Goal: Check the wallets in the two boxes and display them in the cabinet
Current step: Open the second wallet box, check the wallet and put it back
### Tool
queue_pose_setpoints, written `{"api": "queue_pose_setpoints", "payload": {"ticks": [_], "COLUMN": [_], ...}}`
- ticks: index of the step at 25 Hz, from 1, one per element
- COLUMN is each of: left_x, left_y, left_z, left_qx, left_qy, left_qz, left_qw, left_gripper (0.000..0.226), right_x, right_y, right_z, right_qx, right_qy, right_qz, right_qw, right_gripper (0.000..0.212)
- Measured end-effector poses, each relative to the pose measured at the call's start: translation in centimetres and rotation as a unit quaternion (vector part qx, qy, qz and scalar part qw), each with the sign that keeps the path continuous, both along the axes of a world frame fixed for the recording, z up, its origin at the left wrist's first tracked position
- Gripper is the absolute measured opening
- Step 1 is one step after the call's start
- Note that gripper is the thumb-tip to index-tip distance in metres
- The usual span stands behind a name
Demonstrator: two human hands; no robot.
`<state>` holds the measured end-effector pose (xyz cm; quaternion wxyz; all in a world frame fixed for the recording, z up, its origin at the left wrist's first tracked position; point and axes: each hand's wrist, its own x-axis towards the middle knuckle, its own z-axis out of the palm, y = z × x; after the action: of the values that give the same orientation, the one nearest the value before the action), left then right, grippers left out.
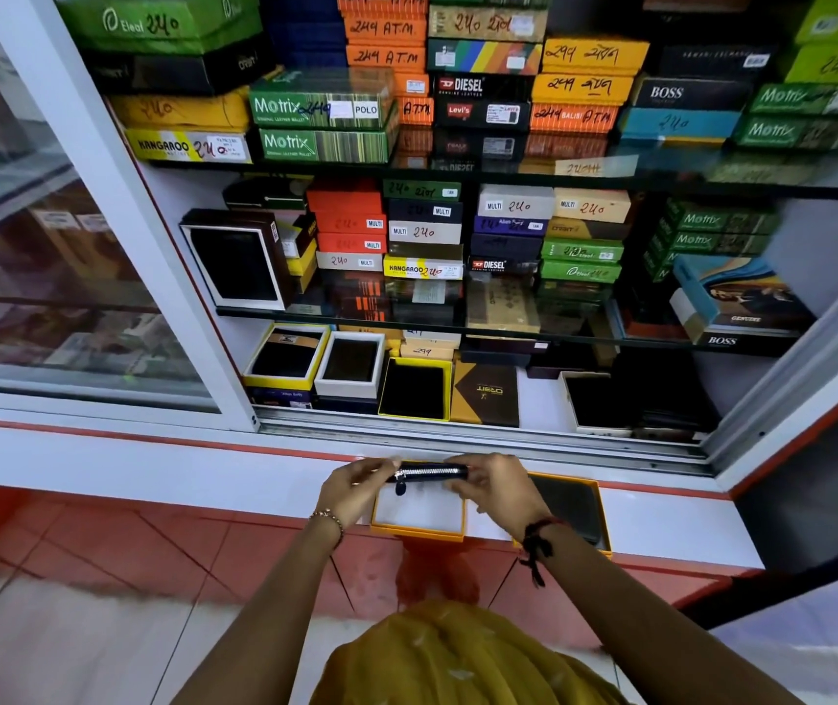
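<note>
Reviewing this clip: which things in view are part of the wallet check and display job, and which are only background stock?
In the job:
- zip wallet, held by left hand and right hand
- open orange box under it
- second orange box with a dark wallet
- cabinet

Just lying about:
- stacked boxes on the shelves
- yellow box, open on the bottom shelf
</note>
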<state>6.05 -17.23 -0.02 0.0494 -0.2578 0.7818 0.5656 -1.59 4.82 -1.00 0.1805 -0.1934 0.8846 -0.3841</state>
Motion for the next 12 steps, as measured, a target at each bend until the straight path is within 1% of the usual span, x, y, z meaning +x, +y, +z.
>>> {"api": "queue_pose_setpoints", "payload": {"ticks": [2,3,5,7,8,9,10,11,12], "left_x": [0.1,0.0,-0.3,-0.7,-0.9,-1.1,-1.2,-1.4,-1.5], "left_y": [0.1,0.0,-0.3,-0.4,-0.3,-0.1,0.3,0.6,0.9], "left_z": [0.9,1.2,1.4,1.5,1.6,1.9,2.3,2.7,3.0], "left_qx": [0.038,0.050,0.048,0.064,0.079,0.095,0.109,0.120,0.123], "left_qy": [-0.002,-0.006,-0.011,0.000,0.006,0.014,0.023,0.031,0.039], "left_qz": [0.004,-0.009,-0.043,-0.024,-0.001,0.020,0.039,0.052,0.056], "left_qw": [0.999,0.999,0.998,0.998,0.997,0.995,0.993,0.991,0.990], "left_gripper": [0.038,0.036,0.045,0.055,0.056,0.056,0.053,0.049,0.044], "right_x": [-0.6,-0.8,-0.8,-0.3,0.2,0.6,1.1,1.5,1.9], "right_y": [0.3,0.4,0.5,0.1,-0.4,-0.9,-1.4,-1.9,-2.4], "right_z": [0.8,1.3,2.5,3.4,3.9,4.5,5.1,5.7,6.3], "right_qx": [-0.043,-0.062,-0.085,-0.112,-0.142,-0.175,-0.197,-0.203,-0.203], "right_qy": [-0.015,-0.027,-0.029,-0.029,-0.065,-0.131,-0.213,-0.284,-0.326], "right_qz": [-0.005,-0.011,-0.017,-0.060,-0.098,-0.127,-0.131,-0.112,-0.079], "right_qw": [0.999,0.998,0.996,0.991,0.983,0.968,0.948,0.930,0.920], "right_gripper": [0.037,0.036,0.037,0.045,0.052,0.059,0.062,0.061,0.058]}}
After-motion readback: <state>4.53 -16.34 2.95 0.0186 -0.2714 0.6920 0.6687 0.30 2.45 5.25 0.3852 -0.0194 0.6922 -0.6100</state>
